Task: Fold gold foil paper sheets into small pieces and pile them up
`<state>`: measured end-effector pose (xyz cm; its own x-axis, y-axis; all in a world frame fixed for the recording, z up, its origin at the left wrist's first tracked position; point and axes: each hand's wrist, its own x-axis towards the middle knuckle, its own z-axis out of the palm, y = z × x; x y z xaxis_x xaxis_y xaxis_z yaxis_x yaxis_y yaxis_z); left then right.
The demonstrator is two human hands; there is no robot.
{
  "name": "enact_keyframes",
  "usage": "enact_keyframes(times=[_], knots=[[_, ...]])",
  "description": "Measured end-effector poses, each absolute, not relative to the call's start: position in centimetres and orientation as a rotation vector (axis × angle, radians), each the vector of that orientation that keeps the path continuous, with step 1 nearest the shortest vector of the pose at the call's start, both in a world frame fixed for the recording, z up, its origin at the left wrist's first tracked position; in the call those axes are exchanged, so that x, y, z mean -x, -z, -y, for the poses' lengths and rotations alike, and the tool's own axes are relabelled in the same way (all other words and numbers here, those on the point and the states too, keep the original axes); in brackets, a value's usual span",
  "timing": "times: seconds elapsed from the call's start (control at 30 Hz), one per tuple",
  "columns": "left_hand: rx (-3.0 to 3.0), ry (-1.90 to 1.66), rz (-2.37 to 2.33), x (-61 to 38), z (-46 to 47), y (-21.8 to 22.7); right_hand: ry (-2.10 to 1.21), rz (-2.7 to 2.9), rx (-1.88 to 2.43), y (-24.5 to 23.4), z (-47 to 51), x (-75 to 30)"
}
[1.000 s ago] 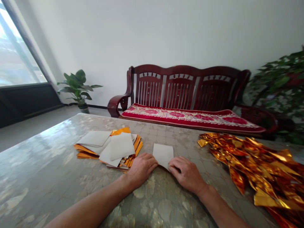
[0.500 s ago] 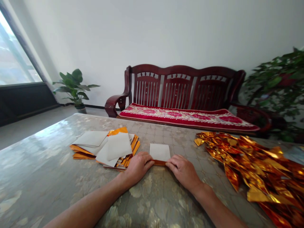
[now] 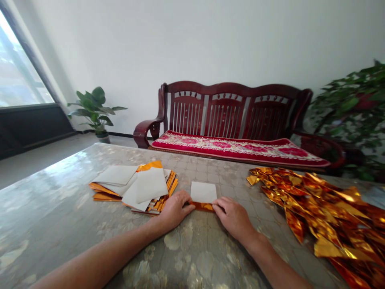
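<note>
A small sheet of foil paper [image 3: 203, 192] lies white side up on the patterned table [image 3: 183, 257]. Its near edge is turned over, so a narrow orange-gold strip shows. My left hand [image 3: 176, 208] pinches the left end of that strip, fingers curled. At the right end, my right hand [image 3: 231, 214] grips the strip between thumb and fingers. Just left of my left hand sits a loose stack of similar sheets [image 3: 152, 186], white faces up with orange edges showing. A heap of folded gold foil pieces [image 3: 319, 208] spreads over the right side of the table.
Beyond the table stands a dark red wooden bench [image 3: 224, 108] with a red floral cover [image 3: 237, 148]. A potted plant [image 3: 94, 108] is on the floor at the left. Leafy greenery [image 3: 355, 108] rises at the right, and a window [image 3: 21, 64] is at far left.
The gold strip at the sheet's near edge now shows broader and brighter. Both hands keep hold of its ends, with the right hand shifted slightly right.
</note>
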<state>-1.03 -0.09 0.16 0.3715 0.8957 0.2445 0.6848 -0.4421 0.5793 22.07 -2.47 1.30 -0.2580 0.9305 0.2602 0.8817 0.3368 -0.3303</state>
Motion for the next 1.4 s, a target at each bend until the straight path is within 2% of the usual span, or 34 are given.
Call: enact_keyframes(times=[0.27, 0.6, 1.4], knots=[[-2.153, -0.782, -1.384, 0.5, 0.5, -0.8, -0.133, 2.199, 1.594, -1.0, 2.5, -22.0], [-2.097, -0.975, -1.346, 0.0, -0.1, 0.3, -0.05, 2.188, 1.498, -0.6, 2.4, -22.6], [-2.205, -0.852, -1.485, -0.3, -0.6, -0.2, -0.049, 2.217, 1.627, -1.0, 2.0, -22.3]])
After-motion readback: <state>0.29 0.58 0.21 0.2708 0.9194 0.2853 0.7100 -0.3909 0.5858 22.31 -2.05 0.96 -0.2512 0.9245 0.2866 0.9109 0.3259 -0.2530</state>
